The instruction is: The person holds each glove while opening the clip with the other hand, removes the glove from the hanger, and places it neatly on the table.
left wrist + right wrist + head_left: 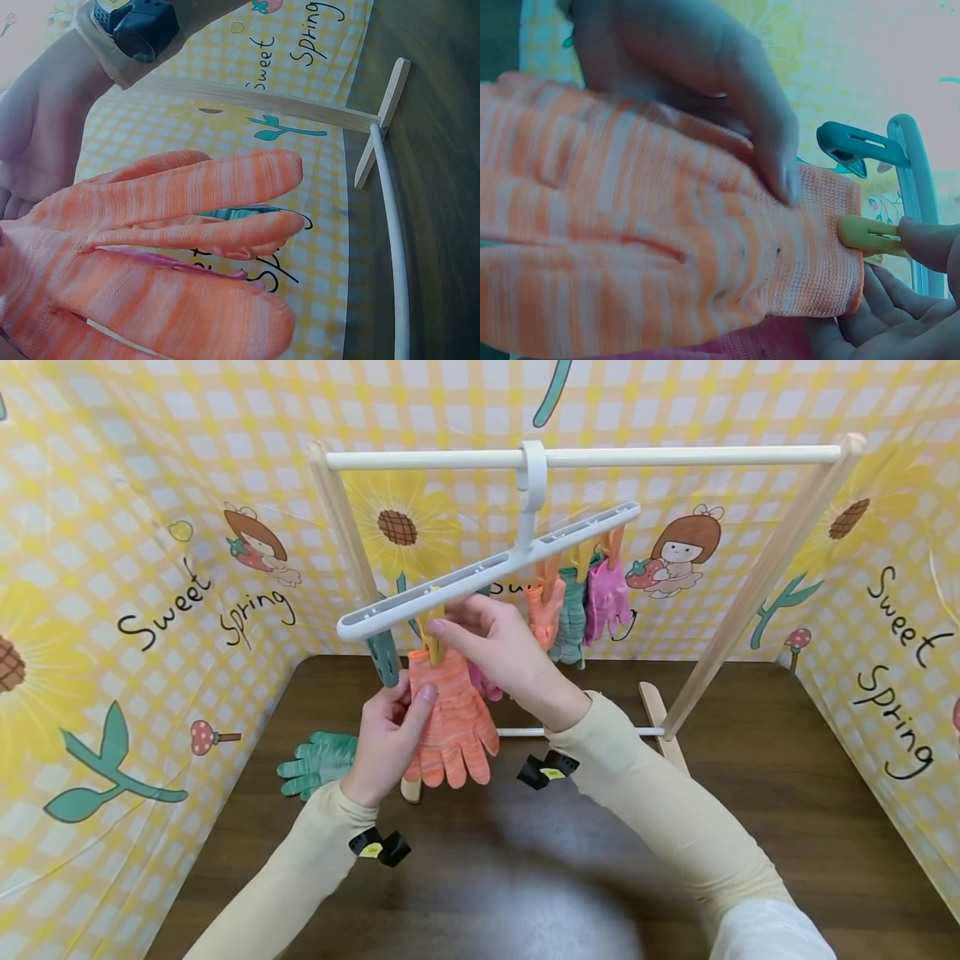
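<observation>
An orange striped glove hangs fingers down below the left part of a white hanger. My left hand pinches its side near the cuff, thumb lying on the front. At the cuff's top edge, my right hand pinches a yellow clothespin between thumb and fingers. The clothespin's tip overlaps the cuff in the right wrist view. Left of it on the hanger is a bare teal clothespin. Part of a pink glove shows behind the orange one.
A wooden rack with a white top bar carries the hanger. At its right end hang a small orange glove, a green glove and a pink glove. Another green glove lies on the brown table, left.
</observation>
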`<action>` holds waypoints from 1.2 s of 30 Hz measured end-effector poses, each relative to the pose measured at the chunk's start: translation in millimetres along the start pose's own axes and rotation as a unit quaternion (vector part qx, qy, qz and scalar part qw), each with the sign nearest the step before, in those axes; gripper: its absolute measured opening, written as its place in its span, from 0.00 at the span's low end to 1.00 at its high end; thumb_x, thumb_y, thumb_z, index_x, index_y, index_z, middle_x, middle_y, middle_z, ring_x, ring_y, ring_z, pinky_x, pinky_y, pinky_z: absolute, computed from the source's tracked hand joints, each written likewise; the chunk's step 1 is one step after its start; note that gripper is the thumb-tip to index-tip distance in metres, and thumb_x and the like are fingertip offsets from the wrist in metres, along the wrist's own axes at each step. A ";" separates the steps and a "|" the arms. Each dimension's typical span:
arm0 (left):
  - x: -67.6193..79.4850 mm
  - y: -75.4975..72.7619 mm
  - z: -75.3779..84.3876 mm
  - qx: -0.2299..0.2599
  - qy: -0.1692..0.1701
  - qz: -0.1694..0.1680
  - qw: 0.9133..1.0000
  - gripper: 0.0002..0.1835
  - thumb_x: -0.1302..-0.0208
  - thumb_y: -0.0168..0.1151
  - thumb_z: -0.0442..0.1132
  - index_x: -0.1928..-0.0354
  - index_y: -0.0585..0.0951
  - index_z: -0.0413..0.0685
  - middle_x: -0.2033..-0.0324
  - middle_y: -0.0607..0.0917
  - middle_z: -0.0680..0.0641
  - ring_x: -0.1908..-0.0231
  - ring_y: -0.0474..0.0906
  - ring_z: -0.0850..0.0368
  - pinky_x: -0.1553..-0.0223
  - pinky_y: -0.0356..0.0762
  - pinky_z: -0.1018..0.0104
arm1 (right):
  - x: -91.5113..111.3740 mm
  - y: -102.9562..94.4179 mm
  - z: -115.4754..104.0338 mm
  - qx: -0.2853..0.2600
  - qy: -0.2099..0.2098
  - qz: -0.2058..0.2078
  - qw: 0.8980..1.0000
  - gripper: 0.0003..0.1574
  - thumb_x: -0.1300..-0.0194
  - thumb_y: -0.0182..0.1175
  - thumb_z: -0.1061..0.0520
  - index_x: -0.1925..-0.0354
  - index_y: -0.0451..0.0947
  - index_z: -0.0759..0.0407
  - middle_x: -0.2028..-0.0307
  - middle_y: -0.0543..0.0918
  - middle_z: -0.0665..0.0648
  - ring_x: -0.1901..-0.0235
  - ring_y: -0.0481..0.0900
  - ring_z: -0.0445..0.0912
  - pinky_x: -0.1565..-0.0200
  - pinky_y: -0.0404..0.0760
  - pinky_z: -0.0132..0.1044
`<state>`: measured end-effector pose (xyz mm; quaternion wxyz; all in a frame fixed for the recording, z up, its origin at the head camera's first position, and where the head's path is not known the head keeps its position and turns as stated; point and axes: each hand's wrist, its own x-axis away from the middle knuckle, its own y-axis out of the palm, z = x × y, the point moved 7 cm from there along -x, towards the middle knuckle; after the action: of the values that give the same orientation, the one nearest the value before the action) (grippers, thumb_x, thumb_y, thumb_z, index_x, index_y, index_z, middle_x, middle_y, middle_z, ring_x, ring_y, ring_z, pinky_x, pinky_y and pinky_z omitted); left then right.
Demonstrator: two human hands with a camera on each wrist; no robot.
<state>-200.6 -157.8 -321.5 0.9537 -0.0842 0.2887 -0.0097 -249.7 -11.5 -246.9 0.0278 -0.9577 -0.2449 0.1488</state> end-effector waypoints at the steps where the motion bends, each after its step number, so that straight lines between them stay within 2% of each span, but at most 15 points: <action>1: 0.3 -0.2 -0.3 0.001 -0.001 0.000 1.000 0.09 0.23 0.54 0.30 0.52 0.83 0.35 0.73 0.82 0.50 0.77 0.77 0.61 0.75 0.77 0.71 | -0.4 0.0 0.1 -0.007 0.002 -0.001 1.000 0.22 0.22 0.60 0.56 0.34 0.77 0.59 0.48 0.87 0.57 0.77 0.80 0.40 0.72 0.79 0.33; 3: 0.7 -0.7 -1.2 0.001 -0.005 0.000 1.000 0.09 0.23 0.54 0.31 0.51 0.83 0.36 0.73 0.82 0.50 0.77 0.78 0.61 0.74 0.78 0.70 | -1.1 0.3 -0.3 -0.016 -0.002 -0.001 1.000 0.23 0.23 0.60 0.58 0.34 0.76 0.60 0.45 0.86 0.58 0.62 0.86 0.41 0.55 0.83 0.35; 5: 0.9 -1.2 -1.8 -0.002 -0.007 0.000 1.000 0.09 0.23 0.54 0.31 0.51 0.83 0.36 0.72 0.82 0.50 0.76 0.78 0.61 0.73 0.78 0.70 | -2.1 0.5 -1.0 -0.025 -0.007 0.002 1.000 0.23 0.23 0.61 0.59 0.34 0.77 0.62 0.44 0.86 0.60 0.47 0.85 0.44 0.40 0.79 0.40; 6: 0.9 -1.2 -2.0 -0.004 -0.007 -0.001 1.000 0.09 0.23 0.54 0.31 0.51 0.82 0.36 0.72 0.82 0.49 0.76 0.78 0.60 0.73 0.78 0.70 | -2.4 0.6 -1.3 -0.029 -0.009 0.005 1.000 0.22 0.24 0.61 0.60 0.35 0.77 0.62 0.44 0.86 0.60 0.46 0.85 0.47 0.39 0.78 0.42; 9: 0.8 -0.9 -2.3 -0.008 -0.011 -0.005 1.000 0.09 0.22 0.54 0.33 0.51 0.82 0.36 0.73 0.81 0.48 0.76 0.77 0.60 0.74 0.78 0.70 | -2.3 0.6 -2.3 -0.039 -0.010 0.015 0.999 0.22 0.25 0.62 0.61 0.36 0.79 0.63 0.46 0.86 0.60 0.45 0.86 0.50 0.38 0.78 0.44; 20: 3.7 -0.9 -5.1 -0.021 -0.019 -0.012 1.000 0.10 0.22 0.54 0.34 0.50 0.83 0.37 0.72 0.82 0.46 0.78 0.77 0.59 0.75 0.78 0.69 | 1.4 -0.4 -0.7 -0.004 0.008 0.052 0.999 0.18 0.27 0.67 0.56 0.42 0.83 0.59 0.51 0.88 0.55 0.49 0.86 0.45 0.41 0.80 0.42; 24: 4.8 -0.9 -5.4 -0.020 -0.016 -0.009 1.000 0.10 0.22 0.55 0.33 0.49 0.83 0.37 0.71 0.83 0.47 0.77 0.77 0.59 0.74 0.78 0.69 | 1.2 0.2 0.0 -0.014 0.007 0.056 0.998 0.18 0.27 0.67 0.56 0.42 0.83 0.59 0.51 0.88 0.55 0.49 0.86 0.45 0.41 0.80 0.42; 31: 10.8 -1.8 -10.3 -0.036 -0.015 -0.003 0.999 0.05 0.24 0.57 0.31 0.55 0.83 0.41 0.81 0.69 0.52 0.82 0.65 0.58 0.80 0.65 0.68 | 0.4 1.5 -1.6 -0.038 -0.004 0.060 0.997 0.18 0.27 0.66 0.59 0.42 0.83 0.62 0.51 0.89 0.58 0.50 0.87 0.47 0.42 0.82 0.50; 36: 17.0 -2.9 -18.2 -0.037 -0.035 -0.004 0.999 0.07 0.23 0.58 0.32 0.53 0.84 0.43 0.80 0.71 0.52 0.81 0.66 0.59 0.80 0.65 0.68 | 0.6 2.1 -2.4 -0.031 -0.001 0.056 0.998 0.18 0.27 0.66 0.58 0.41 0.83 0.61 0.51 0.89 0.57 0.51 0.86 0.46 0.43 0.82 0.51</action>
<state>-196.4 -164.7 -345.3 0.9594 -0.1212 0.2548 0.0000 -247.5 -13.0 -245.1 -0.0109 -0.9700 -0.1956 0.1437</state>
